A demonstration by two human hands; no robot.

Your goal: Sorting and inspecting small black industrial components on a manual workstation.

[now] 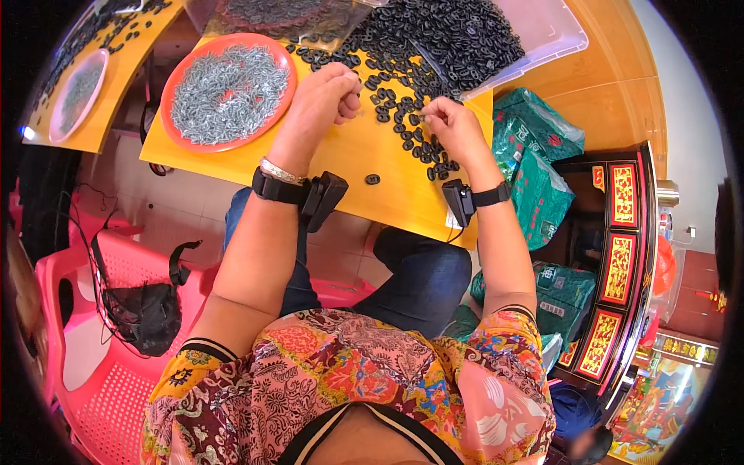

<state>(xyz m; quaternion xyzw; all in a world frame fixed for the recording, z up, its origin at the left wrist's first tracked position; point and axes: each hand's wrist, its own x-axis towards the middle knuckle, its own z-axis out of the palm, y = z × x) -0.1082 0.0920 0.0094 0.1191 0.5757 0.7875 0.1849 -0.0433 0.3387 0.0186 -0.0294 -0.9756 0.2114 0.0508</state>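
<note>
My left hand (328, 94) is closed above the yellow table, between the screw plate and the black pieces. Its curled fingers hide whatever they hold. My right hand (456, 132) pinches at the edge of the scattered small black oval pieces (404, 120), thumb and forefinger together. What sits between those fingertips is too small to make out. An orange-red plate (167, 116) heaped with small silver screws (229, 93) stands left of my left hand. One lone black oval piece (373, 179) lies near the table's front edge.
A clear plastic bin (554, 43) lies at the far right, black pieces spilling from it. Behind the plate is a clear tray (291, 23). Green bags (542, 194) stand right of the table. A pink chair (116, 372) holds a black bag (147, 314). Another table (116, 74) is at left.
</note>
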